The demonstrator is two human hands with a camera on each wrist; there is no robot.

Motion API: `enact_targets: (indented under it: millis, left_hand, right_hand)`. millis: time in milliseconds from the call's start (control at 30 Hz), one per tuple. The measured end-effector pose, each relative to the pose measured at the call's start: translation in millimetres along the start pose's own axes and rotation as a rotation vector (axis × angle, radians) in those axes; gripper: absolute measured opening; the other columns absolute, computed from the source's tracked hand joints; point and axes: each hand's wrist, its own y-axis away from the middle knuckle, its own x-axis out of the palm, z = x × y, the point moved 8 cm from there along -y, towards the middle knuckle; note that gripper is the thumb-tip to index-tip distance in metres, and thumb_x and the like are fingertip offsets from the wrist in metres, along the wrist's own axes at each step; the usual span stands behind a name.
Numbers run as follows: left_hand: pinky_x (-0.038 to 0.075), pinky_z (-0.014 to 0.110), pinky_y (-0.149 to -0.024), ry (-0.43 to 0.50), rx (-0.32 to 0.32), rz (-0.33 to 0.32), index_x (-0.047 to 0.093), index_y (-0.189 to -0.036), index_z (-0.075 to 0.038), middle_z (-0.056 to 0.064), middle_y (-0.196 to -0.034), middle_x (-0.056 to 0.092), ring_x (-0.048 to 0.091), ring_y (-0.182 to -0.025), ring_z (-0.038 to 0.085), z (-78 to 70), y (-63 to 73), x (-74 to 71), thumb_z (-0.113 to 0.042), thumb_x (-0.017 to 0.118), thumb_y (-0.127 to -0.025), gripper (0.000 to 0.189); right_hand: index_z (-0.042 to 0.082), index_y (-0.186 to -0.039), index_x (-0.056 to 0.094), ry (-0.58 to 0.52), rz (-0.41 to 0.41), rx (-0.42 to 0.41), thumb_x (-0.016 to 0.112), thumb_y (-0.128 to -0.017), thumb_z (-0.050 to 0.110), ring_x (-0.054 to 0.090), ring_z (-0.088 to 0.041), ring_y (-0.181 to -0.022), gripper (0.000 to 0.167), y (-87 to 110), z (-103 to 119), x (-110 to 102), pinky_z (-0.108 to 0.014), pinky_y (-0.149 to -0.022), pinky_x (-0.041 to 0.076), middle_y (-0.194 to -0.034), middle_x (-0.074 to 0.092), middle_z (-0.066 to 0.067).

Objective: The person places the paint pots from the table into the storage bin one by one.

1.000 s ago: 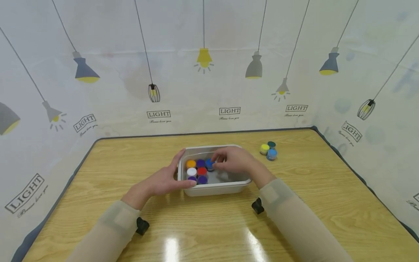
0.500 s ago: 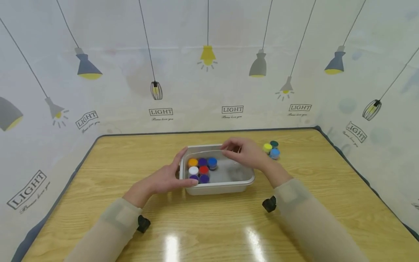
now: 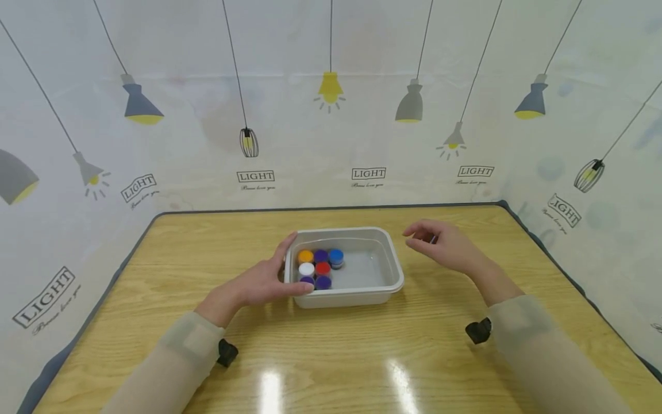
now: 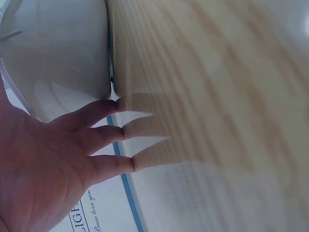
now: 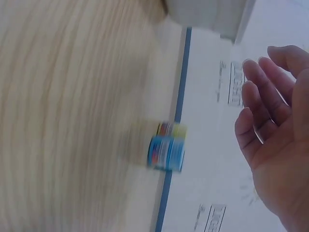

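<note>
A white plastic tub [image 3: 357, 299] stands on the table, holding several small paint pots in its left part. Their lids are orange [image 3: 306, 257], blue [image 3: 336, 256], white [image 3: 306, 269], red [image 3: 323, 269] and purple [image 3: 323, 282]. My left hand [image 3: 261, 282] rests against the tub's left end, thumb over the near rim. In the left wrist view its other fingers [image 4: 104, 133] are straight, tips on the table. My right hand [image 3: 442, 244] hangs right of the tub, fingers loosely bent, holding nothing. Ahead of it, the right wrist view shows a light-blue pot [image 5: 166, 153] and a yellow pot [image 5: 179, 130].
Wood-grain tabletop [image 3: 331, 356] surrounds the tub, with a dark edge along the back. Behind it hangs a pale curtain [image 3: 300, 167] printed with lamps. My right hand hides the pots outside the tub in the head view.
My right hand has left the blue-lidded pot inside the tub, risen over the rim and moved right, now covering the loose pots from the head view. My left hand stays at the tub.
</note>
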Motion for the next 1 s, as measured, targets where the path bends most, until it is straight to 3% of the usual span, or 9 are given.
enact_targets:
  millis: [233, 467, 1000]
  left_hand:
    - [0.04, 0.067, -0.125, 0.001, 0.002, 0.001, -0.01, -0.176, -0.041, 0.025, -0.169, 0.045, 0.056, -0.147, 0.044, 0.2, 0.6, 0.1, -0.076, 0.075, -0.09, 0.126]
    - [0.04, 0.066, -0.125, 0.015, 0.004, 0.003, -0.01, -0.175, -0.042, 0.024, -0.17, 0.045, 0.056, -0.146, 0.042, 2.0, 0.0, 0.3, -0.077, 0.075, -0.089, 0.126]
    - [0.039, 0.067, -0.126, 0.03, -0.009, 0.005, -0.01, -0.176, -0.042, 0.024, -0.17, 0.045, 0.054, -0.148, 0.043, 1.4, 0.5, 0.2, -0.076, 0.076, -0.09, 0.126]
  right_hand:
    - [0.011, -0.13, 0.075, 0.045, -0.014, 0.074, 0.069, -0.11, 0.035, 0.063, -0.021, -0.09, 0.032, 21.4, -40, -27, -0.032, -0.072, 0.052, -0.11, 0.075, -0.012]
    - [0.01, -0.135, 0.073, 0.089, -0.008, 0.115, 0.066, -0.112, 0.037, 0.061, -0.019, -0.091, 0.037, 31.5, -70, -39, -0.033, -0.074, 0.051, -0.11, 0.073, -0.009]
    - [0.011, -0.153, 0.061, 0.054, 0.084, 0.18, 0.067, -0.111, 0.032, 0.067, -0.025, -0.091, 0.048, 11.7, -105, -24, -0.038, -0.074, 0.056, -0.122, 0.072, -0.019]
